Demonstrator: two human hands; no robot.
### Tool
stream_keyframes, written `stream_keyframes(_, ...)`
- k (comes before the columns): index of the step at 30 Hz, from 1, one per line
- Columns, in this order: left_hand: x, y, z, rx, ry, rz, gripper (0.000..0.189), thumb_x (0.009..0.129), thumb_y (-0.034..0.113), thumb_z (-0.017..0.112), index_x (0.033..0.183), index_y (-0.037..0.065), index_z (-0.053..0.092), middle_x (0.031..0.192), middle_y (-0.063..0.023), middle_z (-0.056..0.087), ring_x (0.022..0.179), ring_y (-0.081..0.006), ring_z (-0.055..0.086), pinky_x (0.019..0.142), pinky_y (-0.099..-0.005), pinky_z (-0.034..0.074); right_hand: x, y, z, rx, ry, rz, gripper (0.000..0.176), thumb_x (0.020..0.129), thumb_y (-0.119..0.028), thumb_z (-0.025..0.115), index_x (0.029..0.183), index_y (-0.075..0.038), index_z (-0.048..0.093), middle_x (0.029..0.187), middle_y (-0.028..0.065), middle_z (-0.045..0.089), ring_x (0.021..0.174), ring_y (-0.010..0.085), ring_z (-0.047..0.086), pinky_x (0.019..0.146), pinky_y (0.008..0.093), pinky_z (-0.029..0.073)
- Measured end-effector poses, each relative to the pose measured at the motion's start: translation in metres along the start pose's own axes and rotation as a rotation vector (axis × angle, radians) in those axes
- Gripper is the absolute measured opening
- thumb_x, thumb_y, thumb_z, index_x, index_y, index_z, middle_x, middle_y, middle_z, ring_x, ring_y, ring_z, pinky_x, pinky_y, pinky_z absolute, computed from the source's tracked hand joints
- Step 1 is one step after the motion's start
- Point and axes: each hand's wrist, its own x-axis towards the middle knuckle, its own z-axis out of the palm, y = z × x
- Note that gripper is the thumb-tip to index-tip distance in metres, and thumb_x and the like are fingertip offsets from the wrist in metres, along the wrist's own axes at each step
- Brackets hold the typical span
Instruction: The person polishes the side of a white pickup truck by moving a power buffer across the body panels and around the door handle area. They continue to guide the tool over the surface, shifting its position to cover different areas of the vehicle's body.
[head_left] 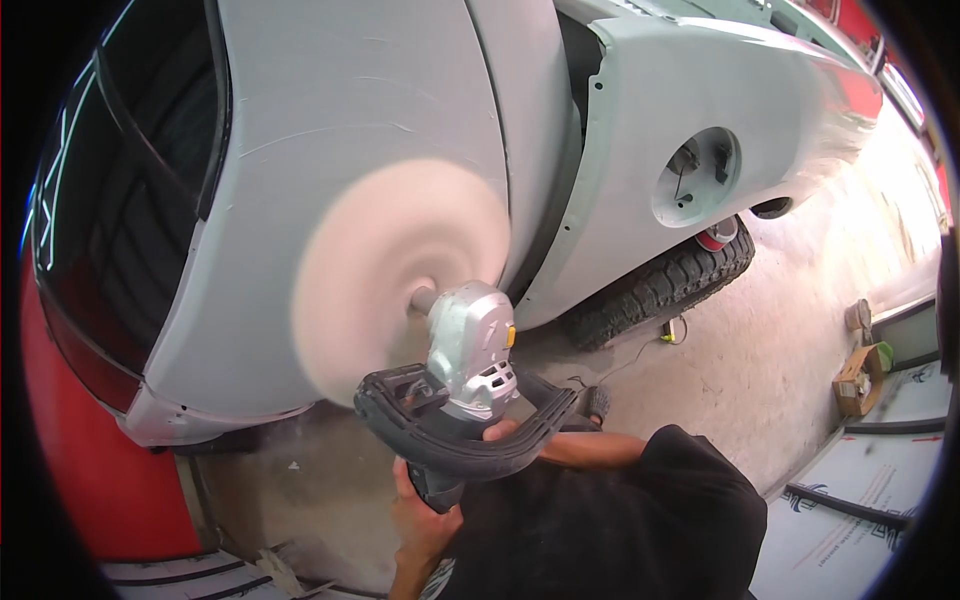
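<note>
A rotary polisher [472,340] with a silver gear head and a black loop handle [470,450] is held in front of me. Its large pale pad [400,260] is blurred by spinning and overlaps the grey vehicle panel [350,90], which has light scratch marks. My left hand [425,520] is closed around the black rear grip at the bottom. From the right, my right arm reaches to the tool, where the fingers of my right hand [500,430] show inside the loop handle; the rest of that hand is hidden behind it.
A dark window [130,190] lies left of the panel. To the right, a body panel has a round recess [697,177] above a knobbly tyre [665,285]. A cable [630,362] runs over the concrete floor [760,370]. A cardboard box [858,382] stands at far right.
</note>
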Motion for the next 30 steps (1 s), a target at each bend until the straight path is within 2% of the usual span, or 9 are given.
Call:
stream_keyframes(2,0.001,0.009,-0.002,0.039,-0.119,-0.131,0.101,0.071,0.008,0.081,0.155,0.0,0.026,0.114,-0.0249,0.069,0.096,-0.0468,0.071,0.075,-0.0478,0.058,-0.003,-0.002,-0.011,-0.004,0.007,0.005,0.085,0.074,-0.028,0.091,0.14,0.003,0.047,0.121,0.0146,0.066,0.113,0.0218,0.061,0.102,0.0381,0.047)
stream_keyframes(5,0.01,0.02,0.008,0.103,0.007,0.133,0.101,0.07,0.007,0.081,0.155,0.001,0.027,0.13,-0.0241,0.064,0.106,-0.0446,0.07,0.075,-0.0477,0.059,-0.008,-0.006,-0.03,-0.017,0.019,0.011,0.085,0.074,-0.028,0.091,0.14,0.003,0.047,0.121,0.0146,0.066,0.113,0.0219,0.061,0.102,0.0382,0.047)
stream_keyframes(6,0.008,0.022,0.006,0.095,-0.047,0.087,0.103,0.07,0.007,0.08,0.157,0.002,0.025,0.139,-0.0248,0.059,0.113,-0.0448,0.067,0.082,-0.0466,0.059,-0.009,-0.005,-0.032,-0.014,0.019,0.014,0.084,0.074,-0.028,0.091,0.14,0.003,0.046,0.121,0.0146,0.066,0.113,0.0219,0.061,0.102,0.0382,0.047)
stream_keyframes(9,0.009,0.032,-0.006,0.083,-0.041,0.039,0.103,0.071,0.005,0.079,0.158,0.002,0.024,0.143,-0.0253,0.057,0.119,-0.0448,0.065,0.091,-0.0457,0.057,-0.014,0.0,-0.018,-0.001,0.012,0.016,0.084,0.075,-0.028,0.09,0.14,0.003,0.046,0.121,0.0147,0.065,0.113,0.022,0.061,0.102,0.0383,0.047)
stream_keyframes(12,0.002,0.027,-0.013,-0.069,-0.135,-0.234,0.103,0.07,0.004,0.08,0.157,0.001,0.025,0.149,-0.0237,0.054,0.125,-0.0438,0.063,0.099,-0.0443,0.055,-0.015,0.004,-0.003,0.013,-0.003,0.012,0.083,0.076,-0.028,0.09,0.14,0.003,0.046,0.121,0.0148,0.065,0.113,0.0221,0.061,0.101,0.0383,0.048)
stream_keyframes(18,0.016,0.049,-0.01,0.093,-0.078,0.002,0.099,0.072,0.001,0.079,0.157,0.001,0.026,0.156,-0.0202,0.049,0.131,-0.0403,0.06,0.1,-0.043,0.054,-0.01,0.0,-0.015,0.006,-0.005,0.0,0.082,0.077,-0.028,0.089,0.14,0.002,0.045,0.122,0.0149,0.065,0.113,0.0223,0.06,0.101,0.0384,0.048)
stream_keyframes(24,0.025,0.052,-0.007,-0.016,-0.089,-0.049,0.094,0.077,-0.001,0.077,0.156,0.002,0.026,0.157,-0.0184,0.048,0.136,-0.0395,0.056,0.102,-0.0427,0.053,-0.009,-0.001,-0.018,0.0,0.004,0.001,0.081,0.078,-0.027,0.088,0.14,0.002,0.045,0.122,0.015,0.065,0.113,0.0225,0.06,0.101,0.0386,0.048)
stream_keyframes(27,0.025,0.048,-0.01,-0.002,-0.078,0.053,0.096,0.078,0.0,0.076,0.157,0.002,0.023,0.158,-0.0181,0.047,0.134,-0.0403,0.057,0.1,-0.0427,0.054,-0.006,0.001,-0.015,0.003,0.001,0.0,0.081,0.078,-0.027,0.087,0.14,0.002,0.044,0.122,0.0151,0.064,0.113,0.0226,0.06,0.101,0.0386,0.048)
stream_keyframes(30,0.02,0.041,-0.012,0.026,-0.135,0.008,0.098,0.077,0.002,0.078,0.158,0.002,0.021,0.157,-0.0184,0.048,0.132,-0.0411,0.059,0.099,-0.0436,0.055,-0.002,0.001,-0.013,0.003,-0.005,-0.005,0.08,0.079,-0.027,0.087,0.14,0.002,0.044,0.122,0.0151,0.064,0.113,0.0227,0.06,0.101,0.0387,0.048)
